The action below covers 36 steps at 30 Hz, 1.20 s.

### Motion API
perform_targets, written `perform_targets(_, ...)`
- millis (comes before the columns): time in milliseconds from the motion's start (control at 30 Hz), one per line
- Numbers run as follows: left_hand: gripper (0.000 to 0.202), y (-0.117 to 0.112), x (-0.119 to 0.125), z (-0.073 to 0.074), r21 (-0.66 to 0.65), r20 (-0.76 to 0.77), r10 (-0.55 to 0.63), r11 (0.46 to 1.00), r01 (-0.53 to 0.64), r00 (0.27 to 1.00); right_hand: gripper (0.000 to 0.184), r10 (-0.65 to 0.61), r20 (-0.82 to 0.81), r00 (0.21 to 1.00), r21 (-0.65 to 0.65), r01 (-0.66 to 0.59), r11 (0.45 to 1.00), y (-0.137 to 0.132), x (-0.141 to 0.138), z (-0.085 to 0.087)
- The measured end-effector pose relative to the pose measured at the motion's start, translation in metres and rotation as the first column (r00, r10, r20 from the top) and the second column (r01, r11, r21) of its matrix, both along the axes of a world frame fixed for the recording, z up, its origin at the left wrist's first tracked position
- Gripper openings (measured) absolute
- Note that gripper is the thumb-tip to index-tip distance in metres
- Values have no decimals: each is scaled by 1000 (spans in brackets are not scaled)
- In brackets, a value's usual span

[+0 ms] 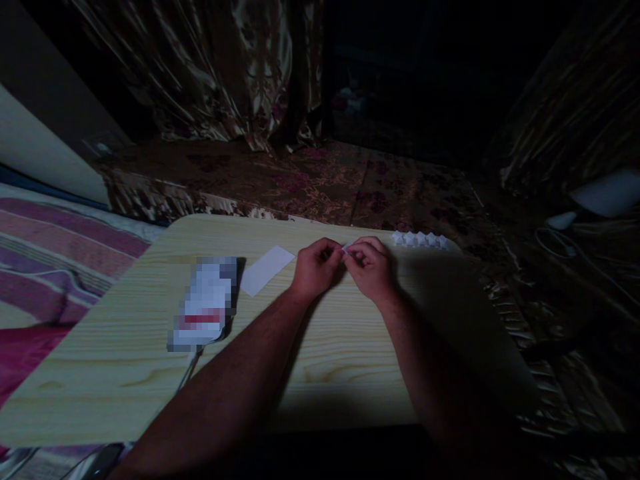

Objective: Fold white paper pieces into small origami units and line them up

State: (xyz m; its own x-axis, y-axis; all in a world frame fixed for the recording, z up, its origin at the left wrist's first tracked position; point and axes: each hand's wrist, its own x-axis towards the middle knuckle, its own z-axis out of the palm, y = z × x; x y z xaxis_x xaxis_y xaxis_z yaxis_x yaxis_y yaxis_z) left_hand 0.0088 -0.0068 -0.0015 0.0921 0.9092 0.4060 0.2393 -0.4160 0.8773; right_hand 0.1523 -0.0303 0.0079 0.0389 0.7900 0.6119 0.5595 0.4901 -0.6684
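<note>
My left hand and my right hand meet over the far middle of the table. Their fingertips pinch a small white piece of paper, mostly covered by the fingers, so its exact shape cannot be made out. To the right of my right hand, several small white folded paper stars sit in a row along the far edge. A flat white rectangular sheet or stack of paper lies slanted just left of my left hand.
A device with a blurred, lit screen lies on the wooden table, its cable running toward the near edge. Striped bedding borders the left side. A white lamp-like object stands at the dim right, and curtains hang behind.
</note>
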Motion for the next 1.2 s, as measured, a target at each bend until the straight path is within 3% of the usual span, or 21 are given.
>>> perform_targets(300, 19, 0, -1, 0, 30, -29, 23, 999, -22, 999, 11, 4, 45, 999, -58, -2, 998, -1, 1, 2)
perform_targets(633, 14, -1, -3, 3, 179, -106, 38, 984, -18, 994, 10, -33, 23, 999, -100, 35, 994, -1, 0, -3)
perform_targets(900, 15, 0, -3, 2, 194, -126, 31, 981, -6, 992, 11, 3, 70, 998, -63, 1, 998, -2, 1, 0)
perform_targets(1200, 16, -2, -2, 3, 153, -119, 29, 988, -10, 992, 11, 7, 26, 1000, -107, -4, 994, 0, 0, -4)
